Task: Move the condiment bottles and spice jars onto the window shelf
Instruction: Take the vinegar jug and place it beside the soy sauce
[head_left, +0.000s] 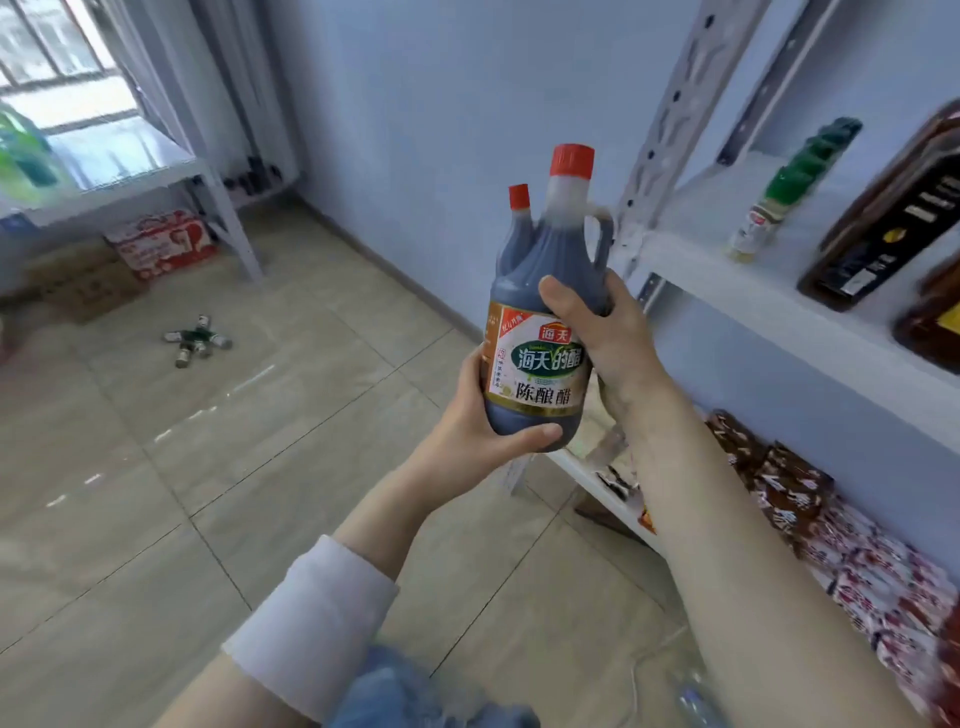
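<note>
Vinegar bottle (540, 332) up in mid-air, upright, off the rack (779, 312)! Left hand (483, 415) cups its base, right hand (597, 332) wraps the shoulder, both clamped tight. Carry step, I'd say; next comes the walk across to the window shelf (130, 171).

Single head-worn wide-angle view, angled forward and down, close over forearms

You see a dark vinegar bottle (545, 322) with red caps and a white-green-gold label; at two o'clock, green-capped spice jars (795, 182) on a white shelf (753, 306); beige floor tiles (260, 441).
</note>
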